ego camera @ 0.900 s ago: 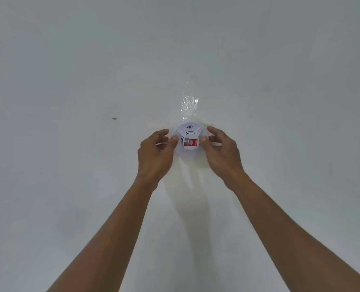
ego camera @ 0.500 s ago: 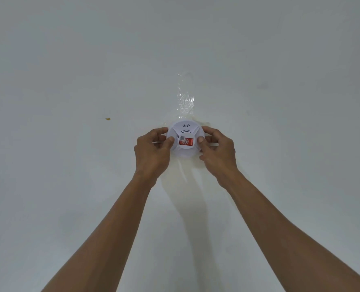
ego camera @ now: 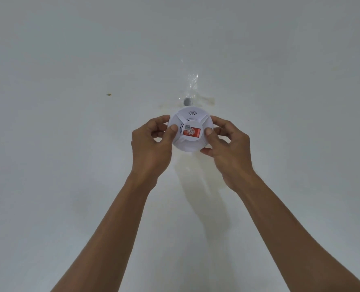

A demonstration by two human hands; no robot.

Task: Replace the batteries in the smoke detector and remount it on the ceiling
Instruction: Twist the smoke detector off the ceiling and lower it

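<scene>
Overhead, both hands' fingers curl round the white smoke detector [ego camera: 190, 131]: left hand [ego camera: 151, 144] pinching one edge, right hand [ego camera: 227, 146] the opposite, below the ceiling [ego camera: 69, 60].

smoke detector [ego camera: 190, 131] rim: hidden under both hands' fingers | red label [ego camera: 192, 131] text: too small | forearms: cut off below
</scene>
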